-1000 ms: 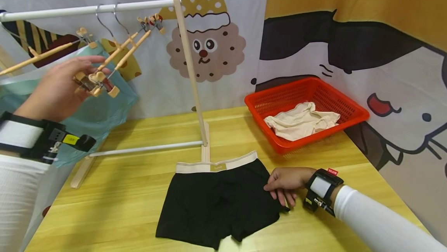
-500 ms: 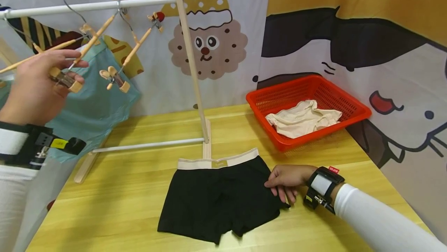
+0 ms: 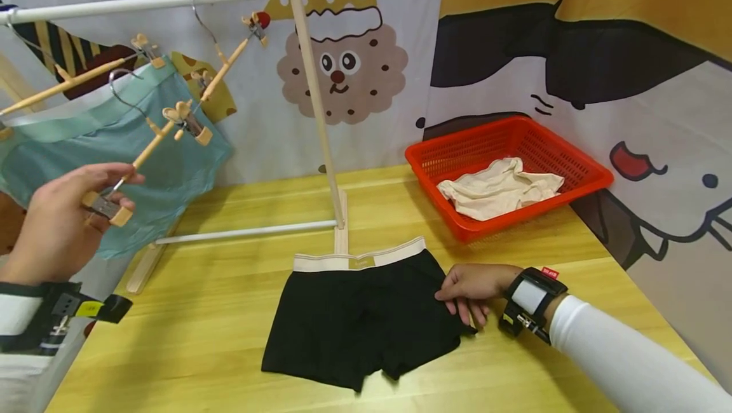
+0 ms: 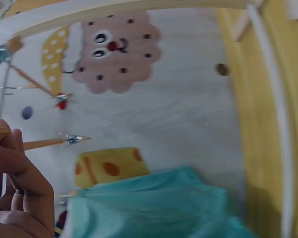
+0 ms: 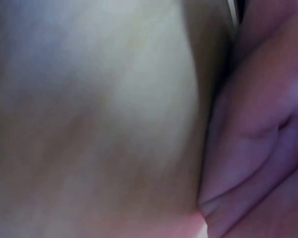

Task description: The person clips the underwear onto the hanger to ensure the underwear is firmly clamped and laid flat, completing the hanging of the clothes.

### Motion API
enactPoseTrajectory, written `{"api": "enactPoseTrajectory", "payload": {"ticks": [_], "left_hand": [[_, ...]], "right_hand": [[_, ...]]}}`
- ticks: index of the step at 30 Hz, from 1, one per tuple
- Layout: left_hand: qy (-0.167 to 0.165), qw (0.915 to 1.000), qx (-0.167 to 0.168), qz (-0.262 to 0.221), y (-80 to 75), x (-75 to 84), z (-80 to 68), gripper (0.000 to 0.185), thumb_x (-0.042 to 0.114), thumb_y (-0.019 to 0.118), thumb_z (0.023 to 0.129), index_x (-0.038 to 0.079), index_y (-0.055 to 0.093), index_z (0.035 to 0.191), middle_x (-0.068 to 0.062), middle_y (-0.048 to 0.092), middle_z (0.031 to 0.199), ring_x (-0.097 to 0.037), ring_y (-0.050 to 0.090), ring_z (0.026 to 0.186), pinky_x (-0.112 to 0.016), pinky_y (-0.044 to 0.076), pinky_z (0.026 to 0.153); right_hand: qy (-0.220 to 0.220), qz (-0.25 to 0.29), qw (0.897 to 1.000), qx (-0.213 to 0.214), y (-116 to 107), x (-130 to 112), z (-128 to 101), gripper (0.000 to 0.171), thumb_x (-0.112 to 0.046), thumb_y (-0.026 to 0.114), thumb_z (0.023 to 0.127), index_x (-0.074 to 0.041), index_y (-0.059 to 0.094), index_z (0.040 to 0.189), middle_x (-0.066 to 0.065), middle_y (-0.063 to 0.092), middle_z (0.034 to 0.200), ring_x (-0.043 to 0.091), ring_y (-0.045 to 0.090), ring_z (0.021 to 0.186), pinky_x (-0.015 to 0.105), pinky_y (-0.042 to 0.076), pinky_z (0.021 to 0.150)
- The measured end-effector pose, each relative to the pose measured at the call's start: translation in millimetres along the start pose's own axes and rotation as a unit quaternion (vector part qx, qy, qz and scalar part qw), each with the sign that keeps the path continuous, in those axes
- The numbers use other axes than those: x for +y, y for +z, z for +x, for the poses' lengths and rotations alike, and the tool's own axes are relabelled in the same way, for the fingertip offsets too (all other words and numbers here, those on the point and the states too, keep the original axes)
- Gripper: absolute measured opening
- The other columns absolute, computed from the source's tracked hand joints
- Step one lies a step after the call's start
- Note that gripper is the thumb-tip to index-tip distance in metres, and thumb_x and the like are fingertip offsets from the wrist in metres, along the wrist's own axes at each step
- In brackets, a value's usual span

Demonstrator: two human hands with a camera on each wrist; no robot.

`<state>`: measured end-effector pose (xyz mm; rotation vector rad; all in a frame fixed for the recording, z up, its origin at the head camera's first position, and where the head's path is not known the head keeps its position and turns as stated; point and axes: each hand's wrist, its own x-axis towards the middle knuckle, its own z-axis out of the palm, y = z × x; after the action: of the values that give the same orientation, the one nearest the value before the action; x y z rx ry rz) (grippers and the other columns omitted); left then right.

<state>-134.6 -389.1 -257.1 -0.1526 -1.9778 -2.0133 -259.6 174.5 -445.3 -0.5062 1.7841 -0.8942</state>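
Status: left hand [image 3: 54, 225] grips a wooden clip hanger [image 3: 140, 152] by its lower clip end, fingers curled round it. Its hook hangs free below the white rail [image 3: 143, 2], not on it, so the hanger looks already taken down. Right hand [image 3: 471, 286] pins the black boxer shorts [image 3: 360, 318] at their right edge, fingers pinching the fabric. Shorts lie flat on the yellow table [image 3: 217, 311], cream waistband toward the rack post [image 3: 314, 95], just in front of its foot. Neither clip is on the waistband yet.

Done, by my read: teal shorts [image 3: 114, 152] clipped to another hanger on the rail; a second empty hanger [image 3: 225, 67] on the rail beside it. Left: clip the black pair, hook it up. Cream garment [image 3: 497, 194] lies crumpled in the red basket [image 3: 583, 178] at right, untouched.

Right wrist view is blurred, no use. Left wrist view shows only fingertips and backdrop.
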Motion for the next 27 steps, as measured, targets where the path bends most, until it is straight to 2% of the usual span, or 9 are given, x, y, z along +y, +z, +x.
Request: {"api": "enactPoseTrajectory", "payload": {"ticks": [3,7,11,16,19,21,24,27], "left_hand": [[-0.019,0.9997,-0.017,-0.003,0.3,-18.9,-11.1,0.031,0.018,0.044,0.108,0.000,0.068,0.116,0.000,0.071,0.109,-0.014,0.062,0.074,-0.023,0.046,0.064],[-0.062,0.9968,-0.049,-0.011,0.6,-40.8,-23.6,0.034,0.013,0.043,0.108,-0.002,0.072,0.095,0.000,0.076,0.105,-0.012,0.066,0.078,-0.023,0.048,0.062],[-0.098,0.9908,-0.088,0.030,2.0,-58.2,-39.7,0.042,0.013,0.041,0.108,0.000,0.068,0.079,0.003,0.076,0.106,-0.011,0.065,0.084,-0.024,0.045,0.063],[-0.092,0.9807,-0.152,0.081,8.7,-79.6,-56.8,0.047,0.009,0.036,0.109,0.002,0.064,0.073,0.005,0.075,0.106,-0.013,0.064,0.079,-0.028,0.051,0.066],[-0.073,0.9706,-0.195,0.121,16.8,-92.9,-62.8,0.046,0.006,0.033,0.109,0.001,0.061,0.073,0.007,0.073,0.106,-0.015,0.062,0.077,-0.031,0.049,0.064],[-0.072,0.9627,-0.224,0.134,23.1,-99.7,-65.6,0.044,0.004,0.033,0.109,0.000,0.060,0.074,0.009,0.072,0.106,-0.016,0.060,0.075,-0.033,0.047,0.063],[-0.082,0.9523,-0.270,0.116,31.3,-106.4,-68.1,0.043,0.001,0.034,0.107,-0.003,0.064,0.078,0.008,0.070,0.106,-0.019,0.056,0.073,-0.034,0.048,0.063],[-0.089,0.9440,-0.309,0.073,38.7,-109.7,-69.7,0.042,-0.002,0.034,0.106,-0.001,0.063,0.076,0.004,0.070,0.106,-0.022,0.055,0.069,-0.036,0.047,0.061]], "right_hand": [[0.000,-0.002,1.000,0.005,-0.6,-0.7,0.5,0.041,-0.030,0.057,0.101,0.003,0.067,0.080,0.007,0.067,0.057,0.014,0.062,0.039,0.020,0.042,0.034],[0.001,-0.005,1.000,0.011,-1.2,-2.2,1.2,0.040,-0.030,0.057,0.101,0.003,0.067,0.080,0.008,0.068,0.058,0.014,0.062,0.039,0.020,0.042,0.035],[0.003,-0.008,1.000,0.011,-2.7,-4.1,1.5,0.039,-0.029,0.057,0.101,0.002,0.068,0.080,0.008,0.069,0.059,0.014,0.062,0.039,0.020,0.042,0.035],[0.001,-0.014,1.000,0.012,-6.5,-4.6,1.3,0.040,-0.030,0.057,0.101,0.002,0.067,0.080,0.007,0.068,0.058,0.014,0.062,0.039,0.020,0.042,0.035],[-0.003,-0.022,1.000,0.013,-8.8,-2.8,1.4,0.040,-0.031,0.057,0.101,0.002,0.068,0.080,0.005,0.064,0.053,0.012,0.060,0.037,0.020,0.041,0.035],[-0.010,-0.029,0.999,0.011,-8.8,-1.8,0.7,0.040,-0.031,0.057,0.101,0.002,0.069,0.082,0.002,0.059,0.049,0.009,0.055,0.035,0.020,0.040,0.035],[-0.028,-0.039,0.999,0.018,-6.5,-3.6,-1.0,0.037,-0.031,0.057,0.102,0.000,0.069,0.086,-0.001,0.052,0.048,0.005,0.047,0.034,0.019,0.039,0.036],[-0.068,-0.044,0.995,0.066,-3.9,-15.2,0.1,0.032,-0.032,0.057,0.102,-0.003,0.069,0.095,-0.001,0.052,0.053,0.007,0.044,0.037,0.019,0.038,0.037]]}}
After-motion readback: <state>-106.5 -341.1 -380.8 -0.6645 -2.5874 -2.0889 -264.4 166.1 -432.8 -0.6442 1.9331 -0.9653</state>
